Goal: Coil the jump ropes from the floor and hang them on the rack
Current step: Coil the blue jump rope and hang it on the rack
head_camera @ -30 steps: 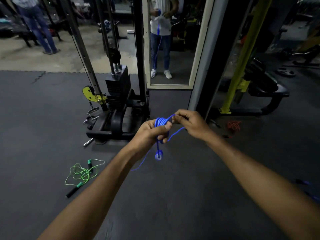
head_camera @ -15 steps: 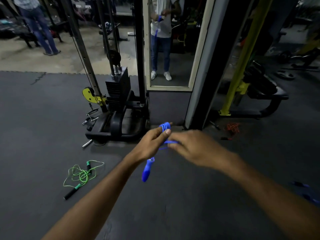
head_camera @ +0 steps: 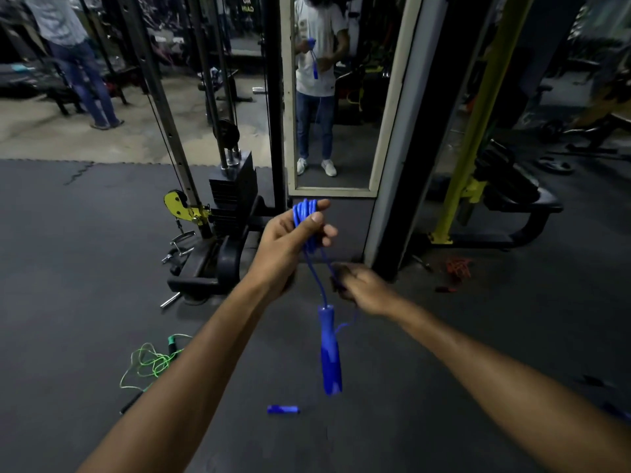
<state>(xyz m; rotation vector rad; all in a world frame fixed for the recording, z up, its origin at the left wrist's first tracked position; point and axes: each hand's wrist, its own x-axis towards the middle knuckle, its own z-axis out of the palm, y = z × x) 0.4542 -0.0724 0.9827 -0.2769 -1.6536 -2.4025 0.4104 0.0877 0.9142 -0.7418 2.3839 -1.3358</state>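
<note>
The thin, glossy blue jump rope [head_camera: 305,213] is bunched into tight loops in my left hand [head_camera: 286,244], held up in front of the cream-framed mirror [head_camera: 333,192]. My thumb and curled fingers pinch the bundle near its top. Two strands drop from it. One carries a smooth, moulded blue handle [head_camera: 329,353] that hangs in the air. The other runs into my right hand [head_camera: 362,290], whose fingers curl round it, though blur hides the exact grip. A second blue handle [head_camera: 283,409] lies on the matte dark rubber floor [head_camera: 409,421]; its cord is too thin to trace. A tangled green jump rope [head_camera: 150,363] lies to my left, and an indistinct orange tangle [head_camera: 458,268] to my right.
</note>
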